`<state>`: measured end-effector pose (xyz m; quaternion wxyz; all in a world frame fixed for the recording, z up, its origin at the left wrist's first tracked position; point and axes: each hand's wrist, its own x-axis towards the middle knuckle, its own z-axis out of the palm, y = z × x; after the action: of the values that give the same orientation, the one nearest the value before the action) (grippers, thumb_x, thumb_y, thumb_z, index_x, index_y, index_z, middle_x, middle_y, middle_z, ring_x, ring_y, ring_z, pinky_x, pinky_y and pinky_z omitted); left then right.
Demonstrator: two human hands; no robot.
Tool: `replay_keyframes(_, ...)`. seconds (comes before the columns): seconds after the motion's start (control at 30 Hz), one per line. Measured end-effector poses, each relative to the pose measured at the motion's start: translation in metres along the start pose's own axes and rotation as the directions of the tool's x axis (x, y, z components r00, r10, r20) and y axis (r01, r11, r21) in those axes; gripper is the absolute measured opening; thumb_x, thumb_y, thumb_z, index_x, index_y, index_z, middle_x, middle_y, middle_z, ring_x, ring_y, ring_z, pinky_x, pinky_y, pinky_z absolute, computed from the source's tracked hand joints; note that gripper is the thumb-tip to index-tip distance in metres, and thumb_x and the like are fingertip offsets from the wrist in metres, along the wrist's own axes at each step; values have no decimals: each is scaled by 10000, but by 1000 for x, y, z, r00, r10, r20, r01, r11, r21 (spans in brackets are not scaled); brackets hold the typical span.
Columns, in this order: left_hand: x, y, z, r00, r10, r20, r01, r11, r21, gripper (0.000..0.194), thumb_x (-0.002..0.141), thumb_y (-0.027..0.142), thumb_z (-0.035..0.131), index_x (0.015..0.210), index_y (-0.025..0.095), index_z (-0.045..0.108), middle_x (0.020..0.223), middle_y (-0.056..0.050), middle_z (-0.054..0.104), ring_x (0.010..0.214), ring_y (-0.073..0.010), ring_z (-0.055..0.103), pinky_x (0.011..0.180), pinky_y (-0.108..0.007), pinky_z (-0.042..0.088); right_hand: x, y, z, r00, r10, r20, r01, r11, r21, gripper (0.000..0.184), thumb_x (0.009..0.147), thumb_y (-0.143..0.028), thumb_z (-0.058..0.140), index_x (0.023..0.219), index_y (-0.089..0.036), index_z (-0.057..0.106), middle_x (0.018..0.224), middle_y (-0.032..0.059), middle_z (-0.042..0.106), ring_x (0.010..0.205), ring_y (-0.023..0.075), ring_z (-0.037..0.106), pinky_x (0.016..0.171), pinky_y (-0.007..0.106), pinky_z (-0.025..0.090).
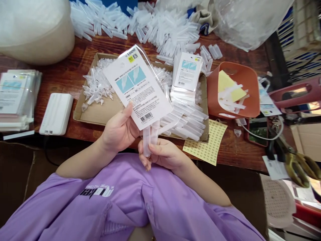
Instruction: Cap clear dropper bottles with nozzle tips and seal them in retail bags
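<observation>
My left hand point(121, 129) grips a printed card in a clear plastic bag point(140, 92), thumb on its front, barcode end toward me. Just below the card's lower edge, my right hand point(159, 152) pinches translucent plastic tubes point(147, 140), two of which show side by side. Their upper ends lie behind or inside the bag; I cannot tell which. Beyond both hands is a shallow cardboard tray point(100, 115) with small clear nozzle tips point(96, 85) on the left. More tubes point(187, 122) lie at its right, below a stack of bagged cards point(187, 73).
Loose tubes point(160, 28) are heaped at the back. To the right are an orange bin point(233, 90), a yellow sticker sheet point(207, 140), a phone point(258, 132) and scissors point(298, 164). On the left sit a white power bank point(56, 113), packed bags point(17, 100) and a large pale container point(37, 43).
</observation>
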<state>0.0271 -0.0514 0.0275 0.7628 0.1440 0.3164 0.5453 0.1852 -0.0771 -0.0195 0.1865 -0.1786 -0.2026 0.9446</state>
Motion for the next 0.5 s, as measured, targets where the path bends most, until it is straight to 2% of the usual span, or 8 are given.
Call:
replay_keyframes(0.1,-2,1,-5,989,-143,31,141,989,45,369,1018,304,353,1135,141,663,970,-65,777,887,-208,753,753,-289,619,-1,0,3,998,19,-58,-18,1000,21,389,759,-453,797,883,-106,672,687,26,694,531,91,657,536,175,556)
replay_keyframes(0.2,-4,2,-12,987,-159,39,156,986,64,351,1001,258,397,1272,162,598,988,-61,775,920,-217,747,777,-320,617,-5,-3,8,983,5,-182,-7,1000,-12,409,757,-467,791,705,-85,656,638,20,662,474,66,607,494,163,550)
replay_keyframes(0.27,-7,1,-15,984,-167,58,163,984,68,343,973,231,461,1287,161,579,979,-59,773,903,-216,746,785,-336,619,-8,-5,12,968,-15,-249,3,999,-48,420,747,-466,797,660,-88,638,611,7,638,428,43,547,458,155,534)
replay_keyframes(0.4,-13,-2,-17,964,-256,72,246,962,121,209,905,208,591,1089,129,650,939,-76,769,806,-219,747,703,-334,635,-11,-15,17,933,15,-359,-50,995,-87,397,698,-447,837,766,-118,626,589,-48,585,383,5,410,401,142,499)
replay_keyframes(0.5,-15,-1,-16,965,-264,-4,262,958,119,182,896,196,599,1057,134,658,941,-78,766,817,-223,745,710,-360,641,-17,-25,18,922,63,-382,-140,974,-177,518,661,-533,838,926,-148,612,681,-40,607,432,18,474,428,154,520)
